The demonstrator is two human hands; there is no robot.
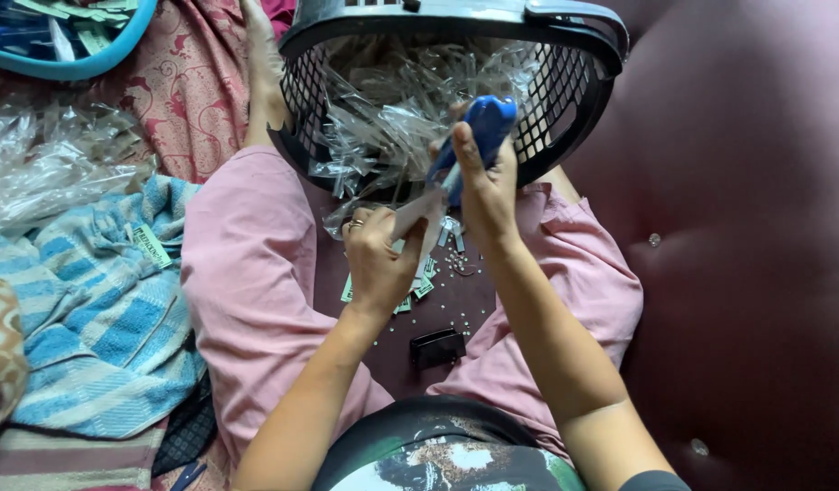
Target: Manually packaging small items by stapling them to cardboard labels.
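Observation:
My right hand (pixel 486 189) grips a blue stapler (pixel 478 136), its nose pointing down and left. My left hand (pixel 379 257), a ring on one finger, pinches a small clear plastic packet (pixel 417 218) that meets the stapler's nose. Both hands are over my lap, between my knees in pink trousers (pixel 246 273). Below the hands, small green paper labels (pixel 419 289) and tiny staples lie scattered on the dark maroon cushion (pixel 456 305). A small black box (pixel 437 346) sits near my body.
A black mesh basket (pixel 583 82) filled with clear plastic packets stands just beyond my hands. A blue striped towel (pixel 101 309) and crumpled clear plastic (pixel 46 164) lie at left. A blue tub rim (pixel 101 55) shows top left. Maroon tufted upholstery (pixel 756 255) fills the right.

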